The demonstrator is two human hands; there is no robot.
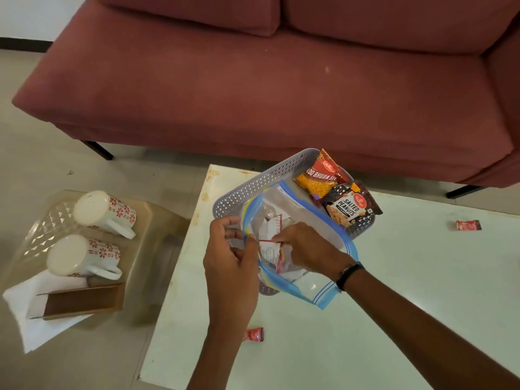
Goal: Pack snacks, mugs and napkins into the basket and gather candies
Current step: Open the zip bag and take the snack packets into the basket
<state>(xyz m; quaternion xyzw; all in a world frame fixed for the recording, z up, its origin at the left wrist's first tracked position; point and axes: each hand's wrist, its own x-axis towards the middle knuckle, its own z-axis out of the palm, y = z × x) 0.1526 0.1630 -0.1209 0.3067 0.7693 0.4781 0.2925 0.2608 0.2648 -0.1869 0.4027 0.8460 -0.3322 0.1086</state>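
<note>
Both forearms come in from the near edge of the white table [394, 277], angled up-left and meeting over the grey perforated basket [253, 184].

Left hand [230, 254]: back of hand to camera, thumb and fingers closed on the near-left rim of a clear zip bag [318, 220], holding its mouth open. Right hand [306, 246], black band at the wrist, reaches into that mouth, fingers pinched on a small red-and-white candy wrapper [270, 249]. More wrappers show through the plastic; count unclear.

The bag lies across the basket's near half, long axis running from the far-left toward the near-right, blue zip strip around the opening, and its near-right corner overhangs the basket rim.

Basket sits toward the table's far-left corner, long axis near-left to far-right. Two snack packs lean in its far-right end: bhujia sev pack [320, 175] and salted peanuts pack [351, 205], the latter overlapping the former.

Loose candies on the table: one [253, 334] by the near-left edge, one [467, 225] toward the right edge, well apart.

On the clear side table [140, 220] to the left: two white floral mugs [104, 212], [81, 256] on their sides, handles pointing right, plus white napkins [31, 316] in a brown holder [84, 301] at the near end.
</note>
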